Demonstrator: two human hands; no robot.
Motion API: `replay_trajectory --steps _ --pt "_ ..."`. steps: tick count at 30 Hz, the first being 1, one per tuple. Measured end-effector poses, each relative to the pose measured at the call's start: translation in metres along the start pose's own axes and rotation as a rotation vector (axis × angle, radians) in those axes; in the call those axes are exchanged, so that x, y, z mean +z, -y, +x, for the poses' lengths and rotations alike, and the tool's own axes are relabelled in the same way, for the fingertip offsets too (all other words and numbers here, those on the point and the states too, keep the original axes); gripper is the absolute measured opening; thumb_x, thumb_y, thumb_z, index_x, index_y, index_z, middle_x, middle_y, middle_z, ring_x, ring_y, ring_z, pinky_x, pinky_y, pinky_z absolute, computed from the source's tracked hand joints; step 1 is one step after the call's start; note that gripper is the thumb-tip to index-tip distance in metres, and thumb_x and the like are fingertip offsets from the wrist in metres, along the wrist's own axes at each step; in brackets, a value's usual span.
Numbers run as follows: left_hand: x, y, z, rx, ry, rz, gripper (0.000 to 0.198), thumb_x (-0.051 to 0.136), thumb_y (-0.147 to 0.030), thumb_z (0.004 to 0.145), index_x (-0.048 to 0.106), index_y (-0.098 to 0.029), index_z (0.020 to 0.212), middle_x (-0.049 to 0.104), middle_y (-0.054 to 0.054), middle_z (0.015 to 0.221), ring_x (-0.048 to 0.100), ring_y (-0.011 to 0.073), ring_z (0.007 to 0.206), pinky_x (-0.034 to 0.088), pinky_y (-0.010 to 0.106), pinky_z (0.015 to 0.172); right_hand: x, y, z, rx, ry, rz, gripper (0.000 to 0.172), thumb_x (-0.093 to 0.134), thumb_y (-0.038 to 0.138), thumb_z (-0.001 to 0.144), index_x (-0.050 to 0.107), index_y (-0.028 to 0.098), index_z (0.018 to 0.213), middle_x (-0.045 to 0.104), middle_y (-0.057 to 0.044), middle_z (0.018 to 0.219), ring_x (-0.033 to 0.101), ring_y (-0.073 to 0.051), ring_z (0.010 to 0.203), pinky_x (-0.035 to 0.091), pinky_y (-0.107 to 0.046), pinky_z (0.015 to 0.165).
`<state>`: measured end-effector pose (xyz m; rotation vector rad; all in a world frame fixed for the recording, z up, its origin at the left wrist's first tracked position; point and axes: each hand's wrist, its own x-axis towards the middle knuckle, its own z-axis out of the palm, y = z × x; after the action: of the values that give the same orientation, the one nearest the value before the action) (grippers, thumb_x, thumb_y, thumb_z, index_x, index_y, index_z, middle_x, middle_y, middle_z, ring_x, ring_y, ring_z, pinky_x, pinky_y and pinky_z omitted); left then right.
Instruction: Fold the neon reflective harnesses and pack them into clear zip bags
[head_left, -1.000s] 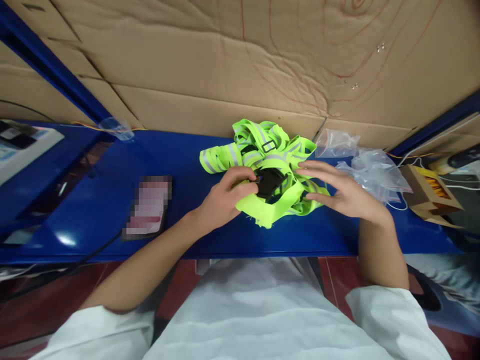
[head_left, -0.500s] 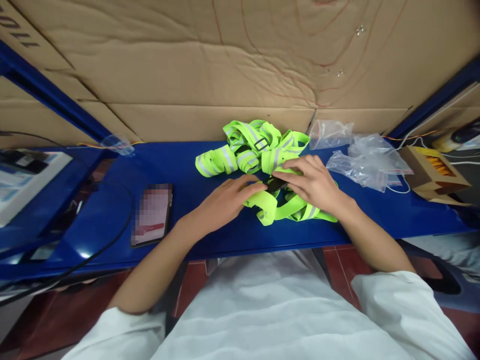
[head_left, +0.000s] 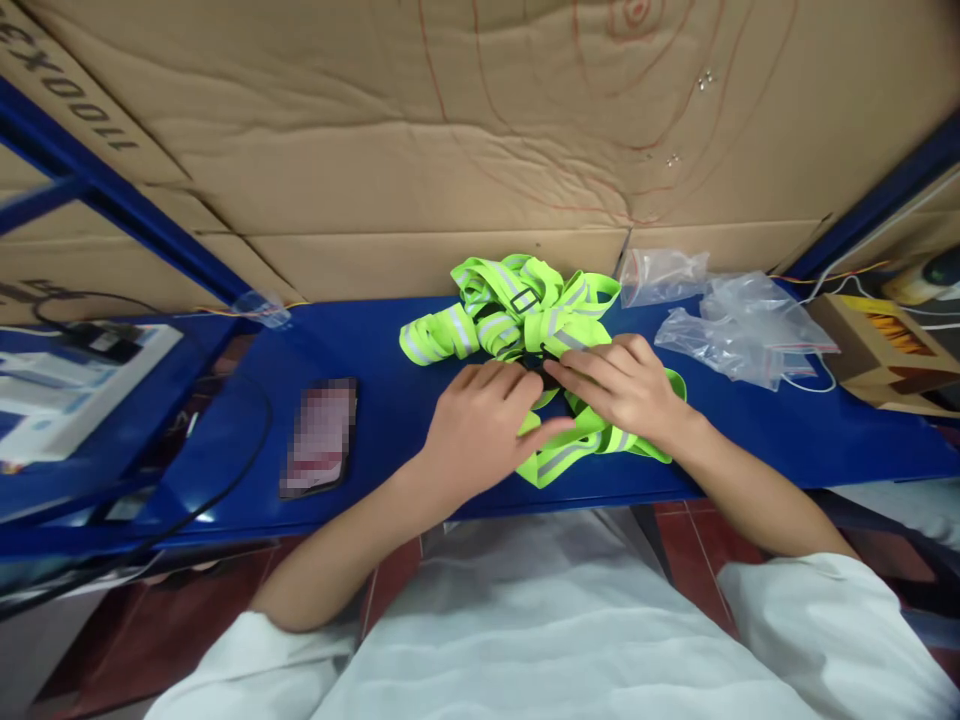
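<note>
A tangle of neon-yellow straps with grey reflective stripes [head_left: 517, 310] lies on the blue shelf [head_left: 390, 400], against the cardboard wall. My left hand [head_left: 484, 430] rests flat on the near part of the straps, fingers stretched out, thumb to the right. My right hand [head_left: 622, 385] lies palm down on the straps too, its fingers extended leftward and meeting the left hand's fingertips. A small black part between the fingertips is mostly hidden. A rectangular buckle [head_left: 525, 300] shows on top of the far bundle.
A phone [head_left: 321, 436] lies face up left of my hands, a black cable [head_left: 225, 480] curving by it. Clear plastic bags [head_left: 735, 320] sit at the right, beside an open cardboard box [head_left: 881, 345]. A white box [head_left: 67, 385] stands at the far left.
Both hands went from handling a black pouch among the straps to lying flat on them, pressing the bundle down. The black piece is now almost covered. The view shifted slightly.
</note>
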<state>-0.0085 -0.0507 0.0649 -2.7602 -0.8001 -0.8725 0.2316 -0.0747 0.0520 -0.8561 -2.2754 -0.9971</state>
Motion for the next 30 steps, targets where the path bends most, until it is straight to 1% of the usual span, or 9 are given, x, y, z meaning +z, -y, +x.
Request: replay_trajectory --steps 2,4,11,16,23,25,27,28,30 --pt "0.009 0.009 -0.002 -0.031 -0.081 0.09 0.031 0.064 -0.047 0.104 0.07 -0.017 0.109 0.071 0.011 0.104 0.072 0.026 0.092 0.058 0.04 0.08 0.002 -0.001 -0.001 -0.006 -0.01 0.01 0.026 0.06 0.012 0.106 0.071 0.015 0.13 0.078 -0.005 0.119 0.062 -0.017 0.102 0.042 -0.036 0.086" --pt "0.014 0.014 -0.004 -0.053 -0.07 0.076 0.024 0.067 -0.039 0.103 0.069 -0.017 0.115 0.069 0.012 0.114 0.071 0.0265 0.102 0.058 0.04 0.086 0.005 -0.001 -0.001 -0.016 -0.018 0.005 0.027 0.061 0.011 0.106 0.072 0.015 0.13 0.078 -0.006 0.12 0.062 -0.018 0.102 0.041 -0.036 0.085" --pt "0.018 0.022 -0.006 -0.089 -0.027 -0.082 0.025 0.073 -0.032 0.097 0.068 -0.017 0.117 0.063 0.016 0.136 0.064 0.0329 0.126 0.053 0.05 0.104 0.007 0.002 -0.008 -0.003 0.013 0.006 0.033 0.051 0.015 0.111 0.07 0.025 0.137 0.077 -0.001 0.125 0.063 -0.016 0.104 0.041 -0.035 0.084" --pt "0.024 0.037 -0.005 -0.167 -0.016 -0.41 0.027 0.085 -0.03 0.086 0.068 -0.02 0.105 0.062 0.01 0.126 0.064 0.027 0.124 0.053 0.046 0.108 0.009 0.005 -0.012 0.026 0.047 0.143 0.041 0.052 0.014 0.11 0.066 0.031 0.145 0.077 -0.001 0.127 0.066 -0.016 0.105 0.044 -0.037 0.084" --pt "0.032 0.044 -0.007 -0.218 -0.045 -0.481 0.018 0.081 -0.025 0.087 0.07 -0.019 0.101 0.063 0.007 0.116 0.067 0.0224 0.111 0.056 0.042 0.102 0.023 -0.005 -0.019 0.143 0.098 0.194 0.043 0.054 0.018 0.11 0.064 0.034 0.148 0.076 -0.003 0.131 0.067 -0.019 0.109 0.045 -0.038 0.085" --pt "0.027 0.047 -0.007 -0.212 -0.051 -0.514 0.018 0.08 -0.026 0.088 0.07 -0.02 0.103 0.064 0.007 0.117 0.067 0.0219 0.113 0.055 0.041 0.104 0.024 -0.01 -0.019 0.207 0.049 0.188 0.035 0.056 0.021 0.109 0.07 0.033 0.14 0.078 -0.003 0.126 0.069 -0.02 0.105 0.046 -0.039 0.085" --pt "0.02 0.055 -0.008 -0.224 -0.073 -0.553 0.018 0.079 -0.028 0.09 0.071 -0.021 0.103 0.067 0.008 0.121 0.066 0.0221 0.117 0.053 0.042 0.108 0.023 -0.019 -0.017 0.324 -0.071 0.228 0.023 0.063 0.028 0.107 0.075 0.029 0.127 0.08 -0.005 0.117 0.071 -0.021 0.102 0.048 -0.041 0.087" --pt "0.016 0.06 -0.009 -0.245 -0.099 -0.585 0.018 0.079 -0.03 0.09 0.072 -0.021 0.104 0.068 0.008 0.122 0.066 0.0221 0.119 0.052 0.042 0.11 0.022 -0.026 -0.016 0.411 -0.15 0.268 0.019 0.067 0.033 0.105 0.077 0.026 0.12 0.079 -0.006 0.113 0.072 -0.023 0.102 0.05 -0.042 0.088" --pt "0.008 0.072 -0.011 -0.33 -0.218 -0.702 0.022 0.082 -0.033 0.087 0.073 -0.022 0.103 0.07 0.007 0.123 0.067 0.0216 0.118 0.054 0.038 0.106 0.021 -0.045 -0.018 0.639 -0.316 0.369 0.023 0.072 0.044 0.101 0.075 0.022 0.108 0.078 -0.009 0.109 0.072 -0.024 0.102 0.054 -0.043 0.089"
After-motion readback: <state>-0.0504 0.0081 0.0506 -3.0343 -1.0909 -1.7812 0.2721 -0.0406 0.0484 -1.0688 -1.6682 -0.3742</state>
